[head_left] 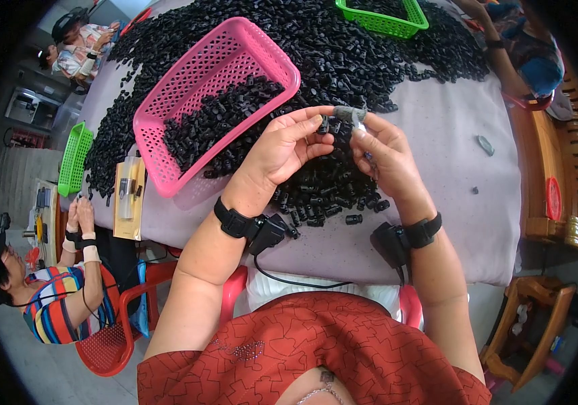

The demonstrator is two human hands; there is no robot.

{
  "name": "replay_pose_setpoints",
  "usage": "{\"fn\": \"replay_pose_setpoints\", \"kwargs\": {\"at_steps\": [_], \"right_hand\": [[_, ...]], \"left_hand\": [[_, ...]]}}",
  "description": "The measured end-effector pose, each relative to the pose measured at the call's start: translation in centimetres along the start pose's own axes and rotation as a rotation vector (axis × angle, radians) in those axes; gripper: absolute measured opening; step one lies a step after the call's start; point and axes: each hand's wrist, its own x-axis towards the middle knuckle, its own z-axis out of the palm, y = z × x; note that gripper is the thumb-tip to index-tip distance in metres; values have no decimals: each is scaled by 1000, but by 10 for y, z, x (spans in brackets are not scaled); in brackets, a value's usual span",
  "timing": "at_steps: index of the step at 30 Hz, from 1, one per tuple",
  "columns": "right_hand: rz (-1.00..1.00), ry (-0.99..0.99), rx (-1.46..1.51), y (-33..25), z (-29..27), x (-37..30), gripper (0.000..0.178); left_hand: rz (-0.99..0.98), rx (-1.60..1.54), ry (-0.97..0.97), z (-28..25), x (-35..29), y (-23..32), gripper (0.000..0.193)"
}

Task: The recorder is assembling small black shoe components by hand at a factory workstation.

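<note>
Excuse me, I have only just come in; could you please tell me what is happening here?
A person's left hand pinches a small black part. The right hand is close beside it, fingers bent; what it grips is unclear. Below the hands lies a small pile of such parts, and more partly fill the pink basket. A co-worker in stripes sits at the left.
</note>
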Motion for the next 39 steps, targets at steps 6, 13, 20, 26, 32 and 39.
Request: {"fn": "replay_pose_setpoints", "kwargs": {"at_steps": [6, 13, 20, 26, 32, 39], "right_hand": [[-42, 28, 54, 2, -1, 2, 24], [-25, 14, 39, 3, 0, 3, 14], [-9, 7, 22, 1, 2, 1, 17], [-9, 0, 15, 4, 0, 2, 23], [-7, 11, 12, 2, 1, 2, 28], [-7, -81, -37, -4, 7, -3, 34]], "left_hand": [[34, 36, 51, -1, -2, 2, 27], [31, -85, -67, -12, 2, -1, 23], [10, -14, -79, -9, 1, -1, 28], [15, -16, -80, -2, 0, -1, 32], [0, -18, -98, -2, 0, -1, 35], [-28, -100, -94, -18, 6, -4, 29]]}}
